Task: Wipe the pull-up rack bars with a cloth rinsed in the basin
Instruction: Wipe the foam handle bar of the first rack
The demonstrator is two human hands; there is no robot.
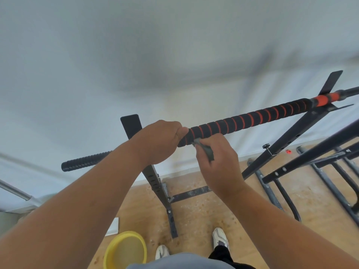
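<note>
The pull-up bar (246,120) runs from lower left to upper right, wrapped in black foam with orange spiral stripes. My left hand (159,141) grips the bar, fingers curled over its top. Just to its right, my right hand (217,162) pinches a small grey-green cloth (206,149) and presses it against the underside of the foam grip. The bar's far left end (85,164) is a plain black ribbed grip. A yellow basin (126,249) stands on the floor below my left arm.
The rack's black uprights (157,183) and slanted frame bars (291,140) stand on a wooden floor against a white wall. More black frame tubes (330,171) lie at the right. My two shoes (219,237) are beside the basin. A small red object (288,151) lies by the wall.
</note>
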